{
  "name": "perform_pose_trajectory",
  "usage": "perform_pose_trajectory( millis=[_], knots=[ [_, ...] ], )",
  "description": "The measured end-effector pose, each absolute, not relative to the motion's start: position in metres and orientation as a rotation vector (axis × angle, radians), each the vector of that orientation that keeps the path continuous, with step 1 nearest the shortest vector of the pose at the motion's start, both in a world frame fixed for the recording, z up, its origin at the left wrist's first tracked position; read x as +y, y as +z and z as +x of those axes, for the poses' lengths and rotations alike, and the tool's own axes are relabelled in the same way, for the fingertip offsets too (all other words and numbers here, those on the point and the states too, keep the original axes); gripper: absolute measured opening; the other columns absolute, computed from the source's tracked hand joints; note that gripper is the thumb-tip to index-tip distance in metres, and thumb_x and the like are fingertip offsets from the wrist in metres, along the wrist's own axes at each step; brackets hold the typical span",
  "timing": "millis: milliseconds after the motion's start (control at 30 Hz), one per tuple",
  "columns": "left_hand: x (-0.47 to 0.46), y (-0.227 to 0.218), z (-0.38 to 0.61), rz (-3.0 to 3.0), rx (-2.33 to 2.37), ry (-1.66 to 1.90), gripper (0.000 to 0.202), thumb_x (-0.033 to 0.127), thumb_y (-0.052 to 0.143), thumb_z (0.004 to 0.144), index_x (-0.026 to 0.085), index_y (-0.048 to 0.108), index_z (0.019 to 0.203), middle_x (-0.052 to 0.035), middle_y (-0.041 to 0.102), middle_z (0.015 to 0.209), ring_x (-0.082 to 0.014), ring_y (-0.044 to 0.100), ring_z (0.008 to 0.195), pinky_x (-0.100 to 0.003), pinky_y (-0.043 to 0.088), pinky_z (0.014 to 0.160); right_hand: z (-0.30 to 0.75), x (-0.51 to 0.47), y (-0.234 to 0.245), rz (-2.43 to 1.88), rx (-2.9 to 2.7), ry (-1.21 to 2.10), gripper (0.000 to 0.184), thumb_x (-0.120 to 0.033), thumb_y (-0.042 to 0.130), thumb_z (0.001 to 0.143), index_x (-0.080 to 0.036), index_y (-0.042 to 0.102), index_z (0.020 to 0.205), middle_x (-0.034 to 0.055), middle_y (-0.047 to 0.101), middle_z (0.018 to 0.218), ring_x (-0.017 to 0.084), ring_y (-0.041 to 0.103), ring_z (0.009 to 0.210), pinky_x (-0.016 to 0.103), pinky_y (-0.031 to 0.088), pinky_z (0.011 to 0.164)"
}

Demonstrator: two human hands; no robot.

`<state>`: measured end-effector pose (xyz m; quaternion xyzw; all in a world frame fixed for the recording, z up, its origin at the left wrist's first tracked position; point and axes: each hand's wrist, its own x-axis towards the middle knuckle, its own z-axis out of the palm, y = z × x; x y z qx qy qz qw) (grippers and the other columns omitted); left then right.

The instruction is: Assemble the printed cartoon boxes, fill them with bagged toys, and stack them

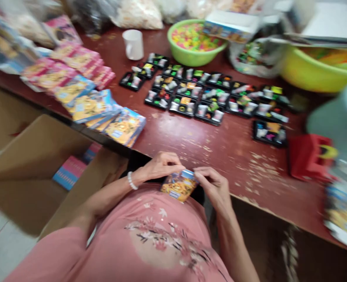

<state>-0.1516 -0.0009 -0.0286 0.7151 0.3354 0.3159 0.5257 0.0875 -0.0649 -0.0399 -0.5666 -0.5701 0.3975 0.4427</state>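
Note:
Close to my body, at the table's front edge, I hold a small printed box (179, 186) with a blue and orange-yellow picture. My left hand (163, 165), with a beaded bracelet at the wrist, pinches its upper left edge. The fingers of my right hand (213, 182) are closed at its upper right corner. Whether the box's end flap is folded in cannot be made out. Similar boxes lie in an overlapping row (123, 127) to the left on the table. Beyond my hands stand several black trays (182, 105) filled with small colourful pieces and white packets.
Pink boxes (82, 60) are stacked at the left, above an open carton (23, 156). A white mug (133, 45), a green bowl (197, 58) of colourful pieces and a yellow basin (314, 74) stand farther back. At right is a red holder (307, 156), perhaps for tape.

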Motion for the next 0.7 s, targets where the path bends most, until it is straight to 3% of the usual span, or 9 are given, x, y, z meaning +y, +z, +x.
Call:
perform_pose_trajectory(
  millis=[133, 267, 333, 433, 533, 600, 700],
  knots=[
    [-0.007, -0.039, -0.154, 1.823, 0.768, 0.738, 0.021, 0.036, 0.073, 0.098, 0.017, 0.078, 0.091, -0.0067, 0.077, 0.095, -0.0163, 0.07, 0.086, -0.026, 0.052, 0.079, 0.08, -0.087, -0.052, -1.446, -1.619, 0.665, 0.02, -0.039, 0.069, 0.099, -0.026, 0.08, 0.089, 0.0084, 0.083, 0.101, 0.026, 0.074, 0.096, 0.047, 0.057, 0.093],
    [-0.014, -0.049, -0.144, 1.833, 0.857, 0.774, 0.021, 0.036, 0.079, 0.093, 0.017, 0.074, 0.085, -0.0016, 0.073, 0.081, -0.0129, 0.064, 0.07, -0.024, 0.047, 0.066, 0.097, -0.096, -0.053, -1.452, -1.733, 0.581, 0.019, -0.04, 0.073, 0.098, -0.028, 0.08, 0.11, 0.0087, 0.08, 0.12, 0.027, 0.071, 0.113, 0.049, 0.054, 0.102],
    [-0.016, -0.05, -0.141, 1.793, 0.904, 0.803, 0.021, 0.036, 0.076, 0.094, 0.018, 0.073, 0.083, -0.0013, 0.074, 0.079, -0.0126, 0.064, 0.069, -0.023, 0.047, 0.064, 0.136, -0.087, -0.041, -1.494, -1.606, 0.526, 0.022, -0.04, 0.072, 0.098, -0.027, 0.079, 0.114, 0.009, 0.078, 0.125, 0.026, 0.071, 0.117, 0.046, 0.055, 0.103],
    [-0.018, -0.05, -0.14, 1.728, 0.922, 0.795, 0.022, 0.037, 0.075, 0.094, 0.018, 0.075, 0.083, -0.0029, 0.078, 0.084, -0.0145, 0.068, 0.073, -0.024, 0.05, 0.068, 0.229, -0.064, -0.013, -1.781, -1.058, 0.089, 0.029, -0.038, 0.063, 0.1, -0.022, 0.075, 0.12, 0.0091, 0.075, 0.119, 0.022, 0.07, 0.107, 0.042, 0.055, 0.099],
    [-0.017, -0.051, -0.141, 1.694, 0.93, 0.797, 0.021, 0.038, 0.077, 0.093, 0.019, 0.076, 0.083, -0.0036, 0.079, 0.086, -0.0164, 0.071, 0.076, -0.025, 0.053, 0.069, 0.318, -0.046, 0.009, -1.962, -0.79, -0.082, 0.017, -0.025, 0.069, 0.088, -0.016, 0.075, 0.101, 0.0086, 0.073, 0.107, 0.023, 0.065, 0.105, 0.042, 0.05, 0.103],
    [-0.018, -0.052, -0.14, 1.683, 0.937, 0.802, 0.02, 0.037, 0.077, 0.092, 0.019, 0.077, 0.083, -0.0035, 0.079, 0.086, -0.0169, 0.071, 0.077, -0.025, 0.053, 0.069, 0.352, -0.041, 0.013, -2.003, -0.788, 0.091, 0.01, -0.024, 0.076, 0.079, -0.016, 0.073, 0.083, 0.0034, 0.07, 0.082, 0.02, 0.062, 0.083, 0.037, 0.053, 0.09],
    [-0.018, -0.054, -0.137, 1.67, 0.952, 0.801, 0.019, 0.037, 0.077, 0.091, 0.02, 0.077, 0.083, -0.003, 0.079, 0.085, -0.0169, 0.07, 0.076, -0.025, 0.053, 0.068, 0.372, -0.037, 0.009, -1.974, -0.757, 0.346, 0.018, -0.027, 0.08, 0.072, -0.018, 0.065, 0.068, -0.0042, 0.054, 0.056, 0.012, 0.044, 0.058, 0.027, 0.046, 0.061]
  ],
)
